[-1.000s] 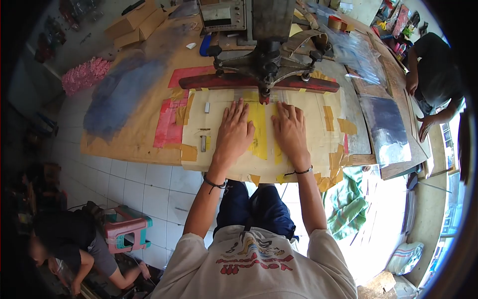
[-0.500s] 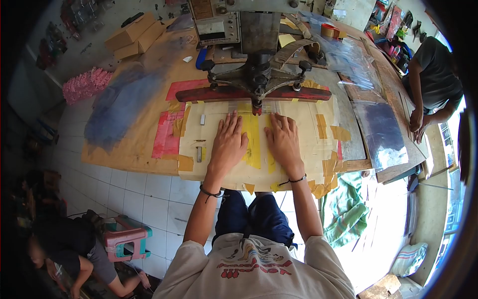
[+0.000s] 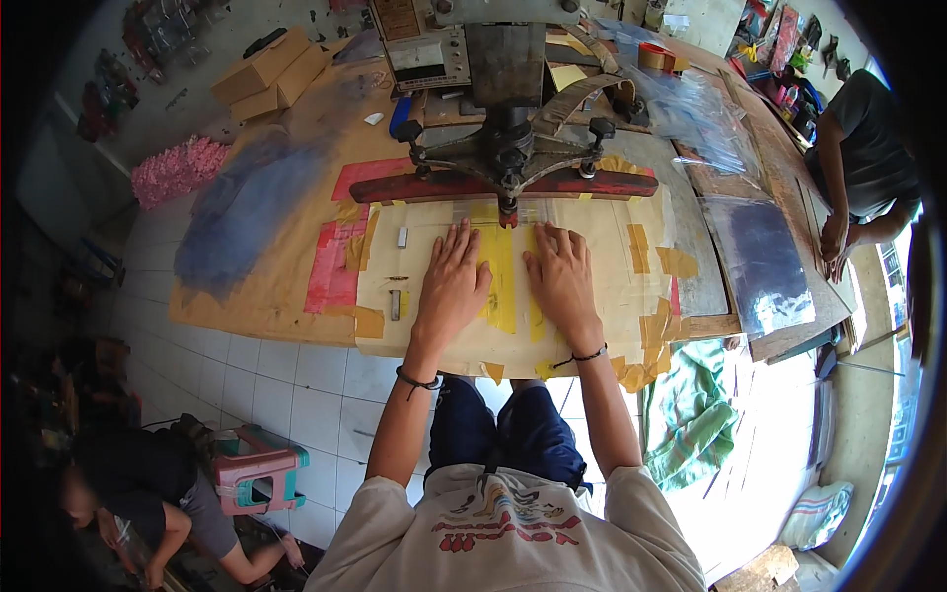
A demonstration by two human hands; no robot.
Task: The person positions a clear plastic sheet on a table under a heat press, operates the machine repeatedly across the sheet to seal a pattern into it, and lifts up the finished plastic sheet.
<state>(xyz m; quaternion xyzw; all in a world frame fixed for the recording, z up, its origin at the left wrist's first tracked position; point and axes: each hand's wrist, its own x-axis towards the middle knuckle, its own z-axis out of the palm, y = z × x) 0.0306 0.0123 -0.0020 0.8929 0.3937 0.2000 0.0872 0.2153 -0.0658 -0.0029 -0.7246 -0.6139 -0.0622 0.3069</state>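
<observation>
My left hand (image 3: 455, 277) lies flat, fingers stretched forward, on a cream board (image 3: 612, 296) patched with yellow and brown tape. To its right, my right hand (image 3: 560, 274) rests palm down on the same board, fingers extended. Between them runs a yellow strip (image 3: 500, 276). Just beyond my fingertips, a long dark-red bar (image 3: 414, 187) stretches across the board, carried by a black metal bracket (image 3: 509, 163) with knobs. Clear sheet seems to lie near the bar, but its edges are hard to make out. Two small metal blocks, one of them a pale block (image 3: 402, 237), sit left of my left hand.
A machine box with a meter (image 3: 432, 64) stands behind the bar. Stacks of clear plastic sheets (image 3: 764, 261) lie on the right, near a person (image 3: 868, 148). Another person (image 3: 138, 483) crouches lower left by a stool (image 3: 258, 469). An open cardboard box (image 3: 271, 74) sits back left.
Both hands stay in the same place on the board. The camera view has shifted slightly, and the person at lower left has moved their hands a little.
</observation>
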